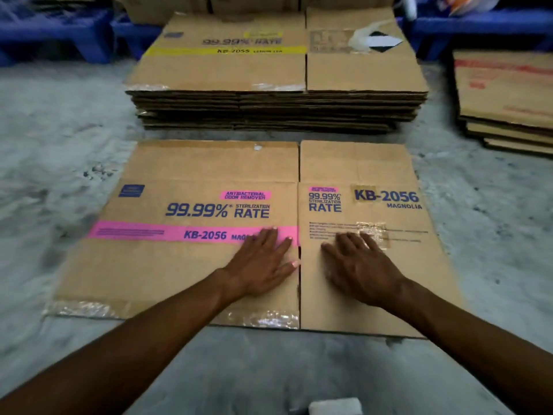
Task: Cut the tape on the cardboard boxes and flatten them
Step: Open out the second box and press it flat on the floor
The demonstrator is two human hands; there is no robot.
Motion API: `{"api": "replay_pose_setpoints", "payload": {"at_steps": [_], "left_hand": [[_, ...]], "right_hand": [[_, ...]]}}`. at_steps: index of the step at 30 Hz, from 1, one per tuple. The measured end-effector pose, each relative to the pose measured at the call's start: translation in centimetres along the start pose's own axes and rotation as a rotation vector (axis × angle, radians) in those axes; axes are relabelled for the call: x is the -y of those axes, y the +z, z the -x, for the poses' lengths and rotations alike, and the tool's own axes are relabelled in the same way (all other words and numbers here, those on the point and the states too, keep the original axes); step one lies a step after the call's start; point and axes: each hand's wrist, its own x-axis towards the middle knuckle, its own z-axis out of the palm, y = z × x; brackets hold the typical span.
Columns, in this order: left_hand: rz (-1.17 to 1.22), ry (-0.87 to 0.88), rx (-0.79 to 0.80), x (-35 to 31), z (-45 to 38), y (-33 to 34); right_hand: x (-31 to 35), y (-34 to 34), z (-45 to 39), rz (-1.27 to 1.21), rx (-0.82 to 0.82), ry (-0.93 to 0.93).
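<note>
Head view looks down on a grey concrete floor (59, 121), and the landmark here is the flattened box (209, 265) with the pink band, lying directly in front of the person. Just beyond its far edge, apart from it, sits a tall stack of flattened boxes (275, 109), the top one bearing a yellow band. Beyond and to the right of the flattened box a second, smaller pile of cardboard (505, 100) lies on the floor, and blue pallets (57, 34) line the background behind both stacks.

The flattened box lies flat on the floor with its panels spread out, a slit running down between its two printed faces. Remnants of clear tape (263, 317) cling to its near edge. The left hand (263, 265) presses palm-down just left of that slit, fingers straight and spread. The right hand (359, 265) presses just right of it, fingers likewise straight and fanned, their tips on a patch of torn label residue.

By the look of it the corrugated sheet is light and stiff but springy along its creases, so it probably needs flat pressure near the folds. For lifting onto the stack, gripping two opposite edges seems safest, avoiding the slick tape strips.
</note>
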Motion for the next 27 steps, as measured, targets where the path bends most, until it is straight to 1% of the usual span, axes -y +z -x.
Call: {"api": "replay_pose_setpoints", "payload": {"at_steps": [2,4,6,7,8,9,11,13,15,16,18,20,21,23,27], "left_hand": [[0.000,0.053,-0.004,0.8,3.4,0.4],[-0.045,0.085,0.009,1.7,6.3,1.1],[-0.092,0.093,0.034,2.3,8.4,2.4],[-0.092,0.087,0.030,2.7,9.0,3.0],[-0.090,0.078,0.021,3.0,9.7,3.5],[-0.089,0.075,0.007,3.3,10.1,4.0],[-0.106,0.069,-0.015,4.0,10.5,5.1],[-0.131,0.061,-0.038,4.4,10.8,5.8],[-0.110,0.054,-0.066,4.6,11.1,6.1],[-0.111,0.049,-0.082,4.5,11.3,6.1],[-0.143,0.041,-0.106,4.3,11.5,5.8],[-0.147,0.031,-0.124,4.3,11.4,5.8],[-0.146,0.031,-0.125,4.4,11.4,5.9],[-0.156,0.053,-0.151,4.3,11.3,6.0],[-0.201,0.063,-0.191,4.2,10.9,5.4]], "right_hand": [[0.5,-0.5,2.8,0.124,-0.003,-0.207],[1.2,-1.0,4.7,0.217,0.032,-0.321],[2.0,-1.4,5.7,0.239,0.132,-0.338],[2.2,-1.3,5.8,0.216,0.167,-0.330],[2.7,-1.5,5.9,0.235,0.244,-0.325],[3.1,-1.6,5.9,0.258,0.281,-0.312],[4.0,-1.2,5.9,0.315,0.270,-0.309],[4.9,-0.8,5.7,0.326,0.279,-0.255],[6.0,-0.5,5.0,0.363,0.219,-0.222],[6.2,-0.5,4.9,0.399,0.245,-0.195],[5.9,1.1,5.0,0.415,0.183,-0.199],[6.2,0.9,5.2,0.416,0.256,-0.155],[6.4,0.4,5.6,0.417,0.236,-0.168],[6.1,1.2,6.2,0.350,0.061,-0.211],[4.8,1.0,6.4,0.350,0.013,-0.166]]}}
